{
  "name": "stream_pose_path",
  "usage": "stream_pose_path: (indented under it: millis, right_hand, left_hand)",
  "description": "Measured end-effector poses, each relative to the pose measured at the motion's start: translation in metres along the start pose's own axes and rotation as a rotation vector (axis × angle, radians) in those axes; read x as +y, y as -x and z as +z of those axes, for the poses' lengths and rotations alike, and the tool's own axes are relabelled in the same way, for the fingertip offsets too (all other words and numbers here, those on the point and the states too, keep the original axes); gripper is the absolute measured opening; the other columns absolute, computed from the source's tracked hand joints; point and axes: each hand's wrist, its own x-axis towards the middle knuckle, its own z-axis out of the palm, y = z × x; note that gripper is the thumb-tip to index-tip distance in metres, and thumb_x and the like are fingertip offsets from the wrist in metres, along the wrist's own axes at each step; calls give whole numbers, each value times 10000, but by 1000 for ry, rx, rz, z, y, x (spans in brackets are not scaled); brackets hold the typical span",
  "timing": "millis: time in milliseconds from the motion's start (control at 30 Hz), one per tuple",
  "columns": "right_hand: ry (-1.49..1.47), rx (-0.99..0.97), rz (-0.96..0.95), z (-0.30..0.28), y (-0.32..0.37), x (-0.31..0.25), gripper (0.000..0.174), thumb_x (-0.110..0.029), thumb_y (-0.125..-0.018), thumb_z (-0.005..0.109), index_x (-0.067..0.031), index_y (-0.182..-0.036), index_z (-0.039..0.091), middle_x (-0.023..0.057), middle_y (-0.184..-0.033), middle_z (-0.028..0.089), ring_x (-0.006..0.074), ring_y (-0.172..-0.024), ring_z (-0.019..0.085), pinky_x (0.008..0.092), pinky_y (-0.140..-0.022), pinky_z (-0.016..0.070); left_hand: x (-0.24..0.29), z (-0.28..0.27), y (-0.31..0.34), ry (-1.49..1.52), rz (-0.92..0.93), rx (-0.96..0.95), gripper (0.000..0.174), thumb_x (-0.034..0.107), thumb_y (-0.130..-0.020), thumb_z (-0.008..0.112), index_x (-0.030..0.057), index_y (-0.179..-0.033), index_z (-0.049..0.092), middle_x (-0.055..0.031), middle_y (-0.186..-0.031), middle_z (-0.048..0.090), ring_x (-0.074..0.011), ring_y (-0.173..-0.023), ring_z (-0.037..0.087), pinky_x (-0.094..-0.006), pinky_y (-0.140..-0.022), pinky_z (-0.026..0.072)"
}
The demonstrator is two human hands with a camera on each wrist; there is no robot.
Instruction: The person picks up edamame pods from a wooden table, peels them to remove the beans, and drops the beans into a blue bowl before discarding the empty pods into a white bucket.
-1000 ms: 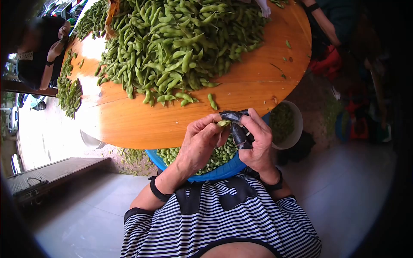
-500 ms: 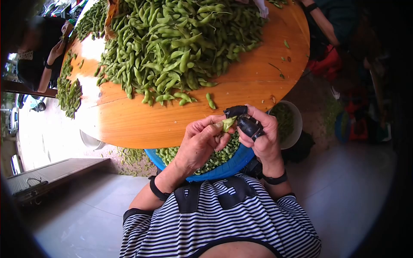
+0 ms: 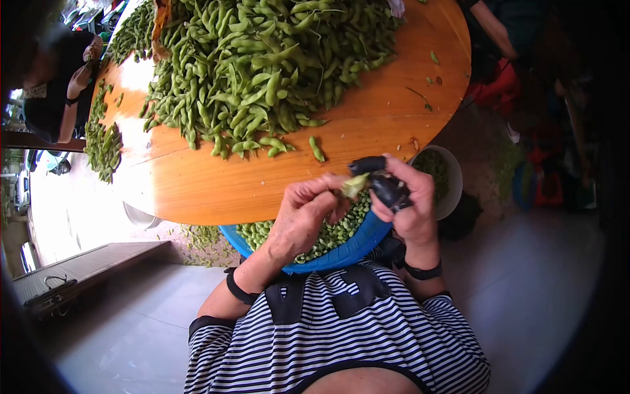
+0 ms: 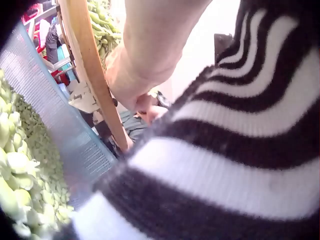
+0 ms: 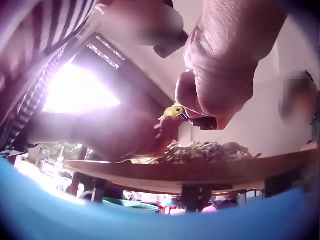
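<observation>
My left hand (image 3: 298, 218) pinches a green edamame pod (image 3: 355, 186), blurred in the head view, between thumb and fingers. From the other side my right hand (image 3: 415, 203), its thumb and index finger wrapped in black, pinches the pod's upper end. The right wrist view shows the pod (image 5: 172, 111) where both hands meet. Below the hands is a blue basin (image 3: 328, 261) holding many loose shelled beans (image 3: 333, 240). The left wrist view catches the basin's mesh wall (image 4: 75, 130) and beans; my left fingertips and the pod are hidden there.
Ahead, a round wooden table (image 3: 216, 187) bears a large heap of unshelled pods (image 3: 256, 79). One loose pod (image 3: 317, 149) lies near its front edge. A white bucket (image 3: 453, 190) stands at the right. Another person's arm (image 3: 77, 85) shows at the left; a metal-ribbed panel (image 3: 92, 266) lies below.
My right hand has moved right and slightly lower, away from the left. The pod, earlier mostly covered by fingers, now shows more between the hands. The left hand stays nearly in place.
</observation>
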Motion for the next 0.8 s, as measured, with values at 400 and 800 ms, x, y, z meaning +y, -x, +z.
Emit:
stream_pose_path:
  millis: [400,800]
  right_hand:
    - [1007,273,-74,-100,43,-47,480,102,-600,433,83,-1058,574,190,-892,617,277,-785,623,274,-757,478]
    - [469,13,-113,-8,6,-3,402,99,-702,480,70,-1088,586,97,-848,569,171,-707,572,244,-653,461]
  left_hand:
    - [44,-13,-25,-1657,663,145,334,-23,-722,599,37,-1050,623,-129,-998,558,-323,-754,623,-429,-686,523]
    - [33,11,-16,-190,-10,99,107,107,-909,653,17,-963,635,12,-877,659,-52,-685,553,-216,-595,464]
